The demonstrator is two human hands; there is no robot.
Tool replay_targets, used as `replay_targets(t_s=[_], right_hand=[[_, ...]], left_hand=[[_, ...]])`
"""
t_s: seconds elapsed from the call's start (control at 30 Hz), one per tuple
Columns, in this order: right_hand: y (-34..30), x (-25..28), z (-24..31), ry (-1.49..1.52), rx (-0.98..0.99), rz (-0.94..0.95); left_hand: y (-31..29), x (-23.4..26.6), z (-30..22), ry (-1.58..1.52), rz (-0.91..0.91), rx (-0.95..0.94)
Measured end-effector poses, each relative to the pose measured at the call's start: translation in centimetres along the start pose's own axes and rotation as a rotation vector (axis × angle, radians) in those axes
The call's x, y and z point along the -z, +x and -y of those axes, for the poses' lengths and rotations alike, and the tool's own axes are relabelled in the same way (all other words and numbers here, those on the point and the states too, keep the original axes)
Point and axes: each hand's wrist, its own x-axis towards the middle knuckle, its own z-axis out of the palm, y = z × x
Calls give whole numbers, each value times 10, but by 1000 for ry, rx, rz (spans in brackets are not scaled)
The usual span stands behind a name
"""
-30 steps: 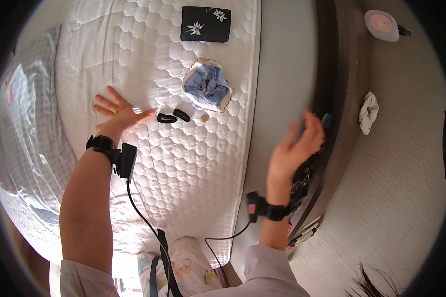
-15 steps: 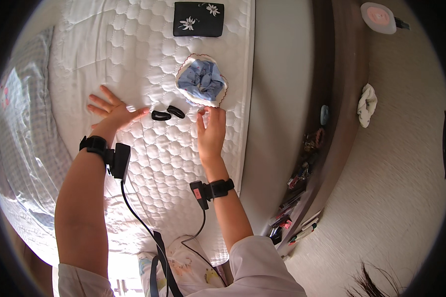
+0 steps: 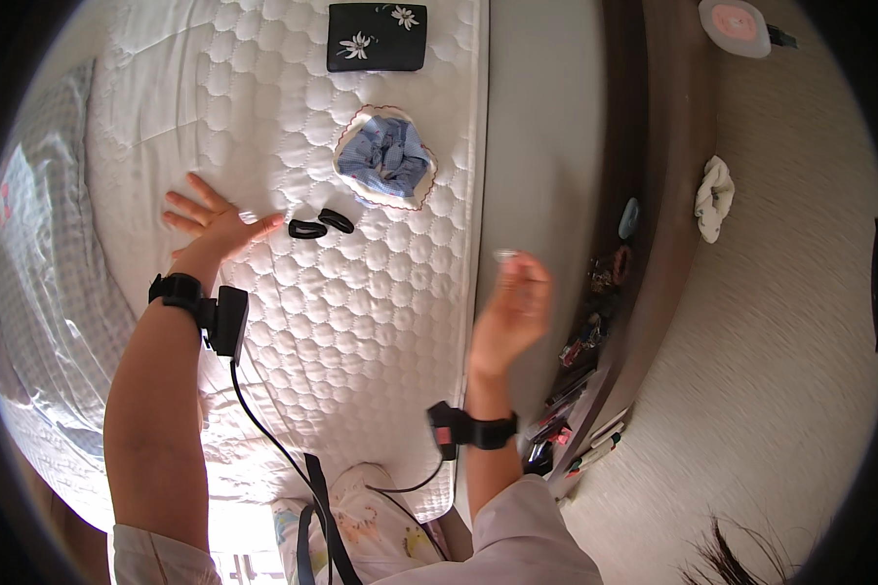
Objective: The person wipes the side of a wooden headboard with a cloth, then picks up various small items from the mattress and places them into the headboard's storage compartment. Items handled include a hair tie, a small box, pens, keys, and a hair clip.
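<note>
My left hand (image 3: pixel 207 229) lies with its fingers spread on the white quilted bedding (image 3: pixel 361 292), its thumb close to two black hair clips (image 3: pixel 322 224). Beyond the clips is a crumpled blue striped scrunchie (image 3: pixel 388 156) with a white, red-edged border; neither hand touches it. My right hand (image 3: pixel 513 302) hangs over the grey strip beside the bed, slightly blurred. Its fingers are curled together, with a small pale spot at their tips that I cannot make out.
At the far end of the bedding lies a black flowered pouch (image 3: pixel 377 37). A dark ledge (image 3: pixel 673 146) along the right carries small accessories and pens. On the floor lie a white scrunchie (image 3: pixel 714 200) and a round-cornered pink-and-white container (image 3: pixel 735 26). A checked pillow (image 3: pixel 59 253) is at left.
My right hand has moved away from the blue scrunchie's near edge, to the right and nearer me, off the bedding. My left hand stays spread beside the clips.
</note>
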Motion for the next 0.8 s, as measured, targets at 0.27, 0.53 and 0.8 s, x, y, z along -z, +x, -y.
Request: replay_targets(t_s=[0.27,0.53,0.8], right_hand=[[98,57,-27,-208,-110,-137],[106,62,-41,-202,-236,-2],[133,67,-72,-314,-54,-122]], left_hand=[[0,2,0,6,8,-5],[-1,4,-2,20,20,7],[1,2,1,20,15,0]])
